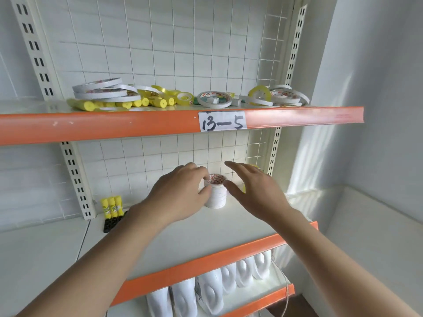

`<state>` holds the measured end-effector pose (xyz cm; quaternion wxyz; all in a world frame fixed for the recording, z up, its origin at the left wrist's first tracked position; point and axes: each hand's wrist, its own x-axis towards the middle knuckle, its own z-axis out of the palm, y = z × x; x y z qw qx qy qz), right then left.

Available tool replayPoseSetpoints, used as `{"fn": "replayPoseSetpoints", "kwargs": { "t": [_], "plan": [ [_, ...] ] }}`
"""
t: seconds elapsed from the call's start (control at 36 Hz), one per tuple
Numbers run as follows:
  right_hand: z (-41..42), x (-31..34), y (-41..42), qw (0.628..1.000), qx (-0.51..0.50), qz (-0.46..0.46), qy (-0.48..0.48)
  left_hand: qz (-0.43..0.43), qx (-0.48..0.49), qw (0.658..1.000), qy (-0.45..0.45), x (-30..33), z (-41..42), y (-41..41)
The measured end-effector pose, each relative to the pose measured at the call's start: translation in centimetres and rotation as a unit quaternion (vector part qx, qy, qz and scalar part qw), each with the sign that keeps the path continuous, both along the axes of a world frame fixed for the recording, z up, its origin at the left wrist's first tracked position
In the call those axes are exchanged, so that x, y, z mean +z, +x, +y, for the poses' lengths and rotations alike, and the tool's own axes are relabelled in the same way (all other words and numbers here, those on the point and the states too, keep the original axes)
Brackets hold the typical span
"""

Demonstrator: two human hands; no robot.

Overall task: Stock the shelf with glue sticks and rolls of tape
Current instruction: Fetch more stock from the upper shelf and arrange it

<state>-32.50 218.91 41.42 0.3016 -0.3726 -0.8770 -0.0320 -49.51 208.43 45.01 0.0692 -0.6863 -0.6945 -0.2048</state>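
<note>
Bright, washed-out daylight streaks the white wall at three o'clock. Shelf edges bow from wide-angle distortion, and everything looks slightly soft.

One view only: head cam, worn, so we get no second angle and no overlap. We face the shelving unit square-on at arm's reach, wide-angle, edges bowed. We look slightly up at the top shelf, well above the fingers, seeing mostly its orange front lip. We look down onto the middle shelf under the fingers. The bottom shelf, below and nearer than the fingers, shows at frame bottom. Both forearms enter from the lower corners. The side wall sits right of the fingers.
</note>
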Motion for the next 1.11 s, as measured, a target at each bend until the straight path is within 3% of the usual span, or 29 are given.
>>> {"fn": "replayPoseSetpoints", "kwargs": {
  "t": [0.22, 0.39, 0.64, 0.81, 0.97, 1.11],
  "plan": [
    [-5.8, 6.8, 1.4, 0.993, 0.001, 0.076, 0.093, 0.001, -0.074, 0.985, 0.153, 8.8, -5.5, 1.7],
    [-6.2, 11.1, 0.5, 0.981, 0.018, 0.130, 0.141, 0.017, -0.056, 0.966, 0.253, 12.9, -4.7, 0.3],
    [-1.4, 15.0, -2.8, 0.988, 0.040, 0.076, 0.126, 0.062, 0.070, 0.976, 0.197, 15.4, -0.7, -5.4],
    [2.4, 16.6, -6.7, 0.992, 0.096, 0.041, 0.068, 0.077, 0.140, 0.972, 0.172, 15.6, 0.7, -9.6],
    [5.2, 18.1, -11.1, 0.987, 0.154, -0.043, 0.010, 0.110, 0.142, 0.975, 0.130, 15.1, 2.3, -11.0],
    [6.2, 19.2, -13.9, 0.973, 0.160, -0.166, -0.029, 0.105, 0.117, 0.978, 0.140, 14.5, 4.0, -11.3]
  ]
}}
